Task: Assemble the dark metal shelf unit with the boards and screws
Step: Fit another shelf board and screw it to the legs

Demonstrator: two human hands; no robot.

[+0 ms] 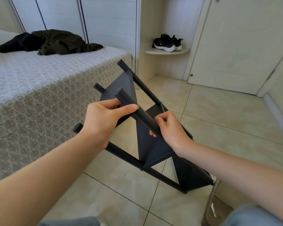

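Because the shelf unit (pixel 155 147) leans tilted over the tiled floor (pixel 219 121) beside the bed (pixel 39 88), the left hand (pixel 103 121) wraps the near post (pixel 137 115) to steady it, while the right hand (pixel 171 129) pinches lower on that post, probably working a screw I cannot see.

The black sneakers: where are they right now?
In the head view, upper right: the black sneakers sit on a corner shelf between wardrobe and door.
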